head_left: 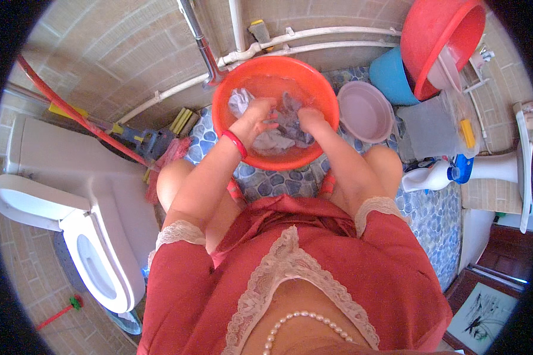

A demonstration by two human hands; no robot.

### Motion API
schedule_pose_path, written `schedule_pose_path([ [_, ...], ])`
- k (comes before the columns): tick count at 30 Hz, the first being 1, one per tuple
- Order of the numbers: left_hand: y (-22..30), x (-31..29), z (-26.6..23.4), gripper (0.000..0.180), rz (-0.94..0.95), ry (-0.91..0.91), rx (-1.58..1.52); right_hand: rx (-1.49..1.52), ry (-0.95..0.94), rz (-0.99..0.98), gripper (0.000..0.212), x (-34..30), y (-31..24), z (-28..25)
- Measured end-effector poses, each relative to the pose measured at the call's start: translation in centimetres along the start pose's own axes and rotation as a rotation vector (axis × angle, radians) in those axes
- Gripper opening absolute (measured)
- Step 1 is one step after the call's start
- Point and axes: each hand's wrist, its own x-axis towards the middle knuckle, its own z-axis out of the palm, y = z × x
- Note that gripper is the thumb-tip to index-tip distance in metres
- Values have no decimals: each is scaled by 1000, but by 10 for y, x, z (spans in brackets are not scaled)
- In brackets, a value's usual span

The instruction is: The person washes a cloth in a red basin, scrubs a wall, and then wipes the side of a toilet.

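An orange-red basin (220, 112) of water stands on the floor in front of me. Wet cloths lie in it: a dark grey cloth (291, 121) on the right, a pale grey cloth (271, 142) nearer me, and a whitish cloth (239, 102) at the left. My left hand (259, 117), with a red band at its wrist, hovers over the cloths, fingers apart and slightly curled. My right hand (311, 120) is closed at the edge of the dark grey cloth, its fingertips partly hidden.
A pale purple basin (366, 112) sits right of the orange-red one. Behind it are a blue bucket (391, 77) and a tilted large red basin (423, 35). A white bottle (429, 177) lies at the right. At the left is a toilet (103, 260) with its lid raised.
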Motion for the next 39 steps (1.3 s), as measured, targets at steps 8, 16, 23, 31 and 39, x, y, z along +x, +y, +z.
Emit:
schedule_pose_path([
  [8, 1, 11, 15, 66, -282, -290, -458, 322, 256, -435, 27, -33, -24, -90],
  [16, 3, 32, 11, 37, 203, -349, -793, 1025, 480, -640, 22, -63, -81, -81],
  [23, -7, 23, 27, 31, 251, -160, -634, 732, 890, -384, 25, -51, -78, -78],
  [31, 20, -7, 26, 45, 204, -475, -673, 687, 926, -342, 17, -71, -66, -114],
  [39, 16, -37, 26, 49, 94, -654, -774, 599, 635, -546, 31, -150, 0, -158],
])
